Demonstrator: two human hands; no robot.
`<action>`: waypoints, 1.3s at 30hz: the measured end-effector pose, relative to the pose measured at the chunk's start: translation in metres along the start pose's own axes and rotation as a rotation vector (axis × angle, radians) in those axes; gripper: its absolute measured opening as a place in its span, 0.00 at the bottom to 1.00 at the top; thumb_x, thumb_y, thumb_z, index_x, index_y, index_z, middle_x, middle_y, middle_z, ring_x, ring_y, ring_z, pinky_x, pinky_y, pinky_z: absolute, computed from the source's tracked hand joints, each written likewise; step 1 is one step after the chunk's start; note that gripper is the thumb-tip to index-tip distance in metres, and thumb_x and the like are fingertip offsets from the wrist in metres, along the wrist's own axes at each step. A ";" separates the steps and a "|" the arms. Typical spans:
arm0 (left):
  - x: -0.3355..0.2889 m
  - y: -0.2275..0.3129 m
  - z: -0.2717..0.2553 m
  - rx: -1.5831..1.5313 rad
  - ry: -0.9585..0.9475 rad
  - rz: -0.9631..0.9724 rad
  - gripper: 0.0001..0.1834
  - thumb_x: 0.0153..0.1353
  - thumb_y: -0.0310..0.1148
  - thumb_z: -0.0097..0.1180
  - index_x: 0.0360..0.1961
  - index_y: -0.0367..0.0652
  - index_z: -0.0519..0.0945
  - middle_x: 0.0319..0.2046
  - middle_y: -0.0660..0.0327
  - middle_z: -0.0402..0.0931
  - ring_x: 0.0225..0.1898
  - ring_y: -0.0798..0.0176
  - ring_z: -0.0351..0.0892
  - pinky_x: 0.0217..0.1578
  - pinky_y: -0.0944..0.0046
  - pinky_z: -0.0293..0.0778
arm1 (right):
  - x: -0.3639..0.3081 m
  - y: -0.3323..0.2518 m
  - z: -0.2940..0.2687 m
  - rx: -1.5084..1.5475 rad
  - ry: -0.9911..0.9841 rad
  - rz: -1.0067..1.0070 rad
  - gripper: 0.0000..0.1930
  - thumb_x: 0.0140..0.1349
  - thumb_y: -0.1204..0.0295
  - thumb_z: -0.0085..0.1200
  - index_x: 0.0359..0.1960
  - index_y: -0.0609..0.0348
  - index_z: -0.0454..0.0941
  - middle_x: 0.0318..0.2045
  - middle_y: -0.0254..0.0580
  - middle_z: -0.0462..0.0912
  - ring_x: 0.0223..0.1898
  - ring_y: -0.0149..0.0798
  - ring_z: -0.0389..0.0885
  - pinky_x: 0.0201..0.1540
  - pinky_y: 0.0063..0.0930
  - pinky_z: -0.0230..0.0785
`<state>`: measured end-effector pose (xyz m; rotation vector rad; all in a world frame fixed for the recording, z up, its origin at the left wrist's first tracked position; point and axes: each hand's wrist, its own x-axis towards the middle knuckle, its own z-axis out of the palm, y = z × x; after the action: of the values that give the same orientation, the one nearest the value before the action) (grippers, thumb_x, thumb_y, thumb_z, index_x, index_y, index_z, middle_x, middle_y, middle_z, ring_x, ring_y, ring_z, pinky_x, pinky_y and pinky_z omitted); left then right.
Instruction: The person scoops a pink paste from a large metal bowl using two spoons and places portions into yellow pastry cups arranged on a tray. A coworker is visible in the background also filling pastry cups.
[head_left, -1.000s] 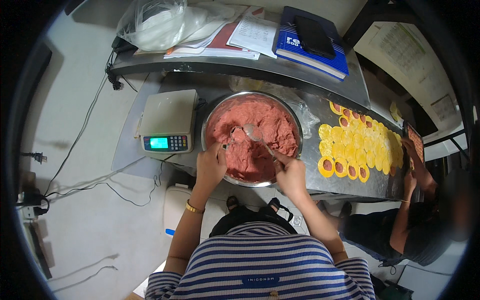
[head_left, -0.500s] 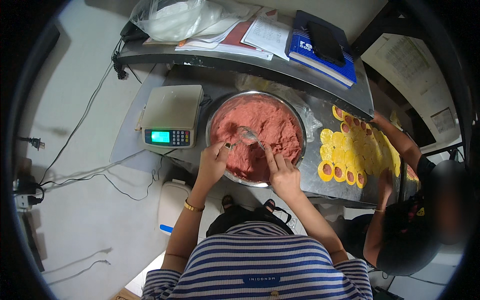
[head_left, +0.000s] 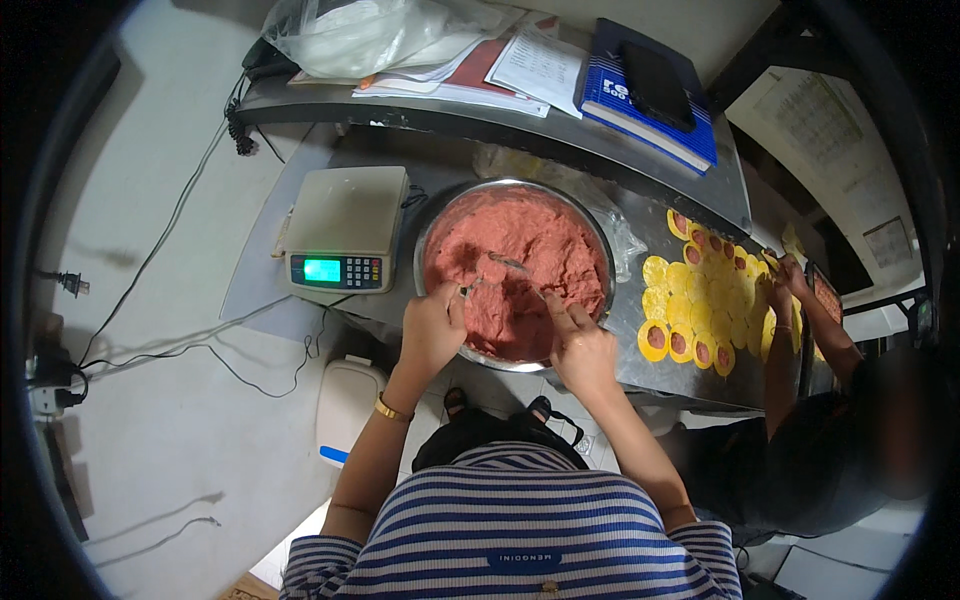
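A large steel bowl (head_left: 607,270) in front of me holds pink ground meat (head_left: 570,235). My right hand (head_left: 583,348) is closed round the handle of a metal spoon (head_left: 510,263), whose bowl end is in the meat and partly smeared with it. At the bowl's near left, my left hand (head_left: 433,325) pinches a thin utensil with a dark end (head_left: 464,291). Its far end reaches toward the spoon over the meat, and I cannot make out its kind.
A digital scale (head_left: 345,225) stands left of the bowl. Yellow rounds (head_left: 700,290), some topped with pink meat, lie on the metal table at right, where a co-worker's hands (head_left: 788,280) are. Beyond, a shelf (head_left: 400,112) carries papers, a blue notepad (head_left: 640,110) and a plastic bag.
My right hand has shifted slightly right and nearer me, and the spoon's bowl has turned within the meat. The co-worker's two hands have come together over the yellow rounds' right edge.
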<state>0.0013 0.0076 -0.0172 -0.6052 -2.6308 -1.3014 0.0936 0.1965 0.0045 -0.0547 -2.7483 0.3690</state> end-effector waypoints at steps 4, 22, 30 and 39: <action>0.000 0.002 -0.001 0.094 -0.036 0.051 0.04 0.56 0.28 0.47 0.27 0.41 0.73 0.17 0.46 0.72 0.22 0.41 0.74 0.22 0.49 0.68 | 0.007 -0.002 -0.006 -0.083 -0.068 -0.106 0.26 0.44 0.77 0.51 0.50 0.55 0.74 0.30 0.39 0.76 0.20 0.42 0.78 0.20 0.36 0.71; -0.003 0.030 0.020 0.386 -0.181 0.101 0.06 0.58 0.29 0.46 0.31 0.41 0.74 0.18 0.50 0.75 0.21 0.43 0.76 0.23 0.48 0.72 | 0.010 0.060 -0.005 1.330 -0.385 0.759 0.10 0.58 0.75 0.52 0.39 0.66 0.81 0.13 0.26 0.68 0.14 0.22 0.59 0.17 0.19 0.50; 0.027 0.047 0.025 0.318 0.010 0.066 0.06 0.55 0.29 0.47 0.29 0.41 0.75 0.20 0.45 0.75 0.23 0.39 0.76 0.25 0.45 0.72 | -0.027 0.080 -0.002 1.046 -0.409 0.700 0.10 0.55 0.76 0.54 0.39 0.59 0.82 0.27 0.41 0.84 0.24 0.24 0.72 0.30 0.20 0.64; 0.011 0.033 0.032 0.355 -0.092 -0.082 0.15 0.53 0.24 0.44 0.40 0.33 0.78 0.30 0.39 0.76 0.34 0.39 0.77 0.34 0.50 0.71 | -0.132 0.252 -0.113 0.815 0.394 1.079 0.11 0.58 0.74 0.49 0.39 0.59 0.82 0.31 0.32 0.83 0.27 0.25 0.73 0.34 0.20 0.66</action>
<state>0.0068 0.0540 -0.0096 -0.5151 -2.8891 -0.8065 0.2545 0.4564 -0.0065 -1.2281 -1.7647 1.4961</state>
